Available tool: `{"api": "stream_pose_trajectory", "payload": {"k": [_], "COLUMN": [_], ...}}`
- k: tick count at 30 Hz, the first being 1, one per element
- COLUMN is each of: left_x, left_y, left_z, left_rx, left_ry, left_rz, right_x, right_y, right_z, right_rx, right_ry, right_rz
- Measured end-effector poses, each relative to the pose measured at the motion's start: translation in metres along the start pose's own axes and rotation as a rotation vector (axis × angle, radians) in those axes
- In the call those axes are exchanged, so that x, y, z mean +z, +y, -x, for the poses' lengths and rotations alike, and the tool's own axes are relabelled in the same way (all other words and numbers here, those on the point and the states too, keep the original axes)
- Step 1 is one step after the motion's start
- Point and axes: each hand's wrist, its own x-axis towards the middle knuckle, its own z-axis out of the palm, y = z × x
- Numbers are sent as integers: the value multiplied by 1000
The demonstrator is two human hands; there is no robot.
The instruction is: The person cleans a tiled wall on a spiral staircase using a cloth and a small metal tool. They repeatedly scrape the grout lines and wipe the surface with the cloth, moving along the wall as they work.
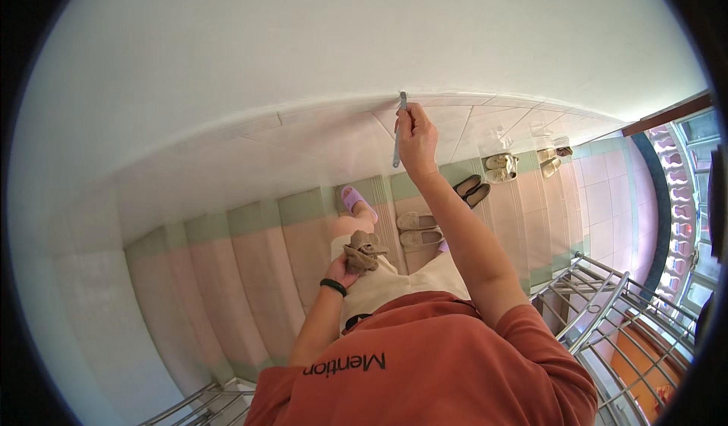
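Note:
My right hand (418, 139) is raised in front of me, gripping a slim grey hand tool (396, 152), possibly a small scraper. Its upper tip meets the top edge of the wall tiles (324, 116), where they join the white wall (364, 34). A hole shows in the tool's lower end. Held low over my thigh, a crumpled brown cloth (365, 251) bunches up in my left hand (340, 269). The cloth hides part of that hand's fingers.
I stand on tiled stairs (259, 267) in purple slippers (351, 197). Beige slip-on shoes (420, 238), black flats (475, 190) and several other shoes (500, 167) sit on steps ahead and right. Metal railings (606, 312) run behind me at the right; a window (699, 170) is beyond.

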Motion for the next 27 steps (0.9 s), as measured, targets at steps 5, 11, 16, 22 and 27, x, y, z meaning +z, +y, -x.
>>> {"api": "stream_pose_trajectory", "payload": {"k": [5,11,16,22,27], "left_x": [-1,-7,-7,-7,-7], "left_y": [3,4,5,5,7], "left_z": [-4,-8,-8,-8,-8], "left_rx": [8,-12,17,27,-5], "left_ry": [-93,-92,-118,-119,-177], "left_rz": [-32,-47,-96,-111,-92], "right_x": [-8,5,3,2,-25], "right_y": [13,15,19,25,41], "right_z": [-7,-3,-3,-1,-13], "right_rx": [77,-68,31,-8,155], "right_ry": [209,23,277,207,377], "right_rz": [-45,73,57,121,55]}}
